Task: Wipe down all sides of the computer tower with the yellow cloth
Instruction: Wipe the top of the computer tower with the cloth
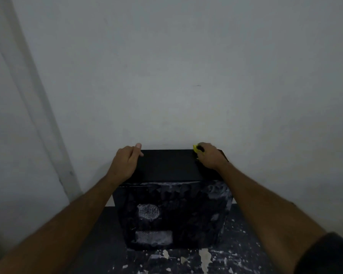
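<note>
Against a plain grey wall (166,66), on a paint-spattered dark counter (236,260), stands the computer tower (172,214), its dusty vented face toward the camera. On its top far-right corner the right hand (210,157) has fingers curled round the yellow cloth (196,149). Gripping the top left edge, the left hand (127,163) steadies it. Top wiping seems underway; next, probably, the far side needs reaching over.

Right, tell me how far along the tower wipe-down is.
Looks done: most of the computer tower's top panel reads clean, uniform black. In hand: the right hand grips the yellow cloth at the top's far right corner, while the left hand holds the far left edge. Left: the near face, with its round grille, is heavily smeared grey-white. The other sides are hidden.
</note>
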A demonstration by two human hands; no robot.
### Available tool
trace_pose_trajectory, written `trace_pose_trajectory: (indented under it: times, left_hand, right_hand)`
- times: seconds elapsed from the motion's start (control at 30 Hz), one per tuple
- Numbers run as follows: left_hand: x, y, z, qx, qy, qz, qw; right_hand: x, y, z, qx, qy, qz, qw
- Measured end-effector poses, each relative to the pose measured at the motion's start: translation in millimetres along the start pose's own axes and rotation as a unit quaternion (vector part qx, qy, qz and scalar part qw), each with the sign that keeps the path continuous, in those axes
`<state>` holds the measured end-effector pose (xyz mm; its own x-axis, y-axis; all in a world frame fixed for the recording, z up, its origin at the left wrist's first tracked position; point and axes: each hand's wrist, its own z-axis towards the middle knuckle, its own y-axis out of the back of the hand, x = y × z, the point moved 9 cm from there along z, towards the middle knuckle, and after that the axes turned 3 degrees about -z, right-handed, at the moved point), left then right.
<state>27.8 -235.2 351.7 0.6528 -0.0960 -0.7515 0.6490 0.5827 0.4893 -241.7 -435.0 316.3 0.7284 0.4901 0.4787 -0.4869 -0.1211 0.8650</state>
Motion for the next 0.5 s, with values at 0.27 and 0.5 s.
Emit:
trace_pose_trajectory:
  times: [0.27,0.5]
  left_hand:
    - [-20,-36,-5,0.029,-0.005,-0.027,0.999]
    - [-53,-62,-15,0.068,-0.018,-0.061,0.996]
  right_hand:
    - [7,17,-66,0.001,0.079,0.042,0.996]
    - [-38,34,-118,-0.127,0.012,-0.011,0.992]
